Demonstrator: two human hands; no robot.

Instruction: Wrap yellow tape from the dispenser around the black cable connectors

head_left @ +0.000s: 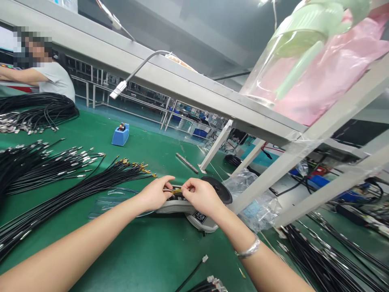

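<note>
Over a grey tabletop machine (pixel 174 207) with a round black disc (pixel 224 192) on its right, both hands work close together. My left hand (pixel 154 194) is closed, its thumb and fingers pinched at the machine's left part; a thin dark line shows at its fingertips, too small to name. My right hand (pixel 203 196) pinches one end of a short strip of yellow tape (pixel 176 191), which lies between the two hands. The fingertips partly hide the machine's top. Behind my left wrist lies a clear plastic tray (pixel 105 202).
Black cables with yellow-wrapped ends (pixel 121 172) and other cable bundles (pixel 45 166) cover the left of the green table (pixel 146 251). A blue dispenser (pixel 120 135) stands farther back. A metal shelf frame (pixel 261 178) rises at right. One person (pixel 57 79) sits at far left.
</note>
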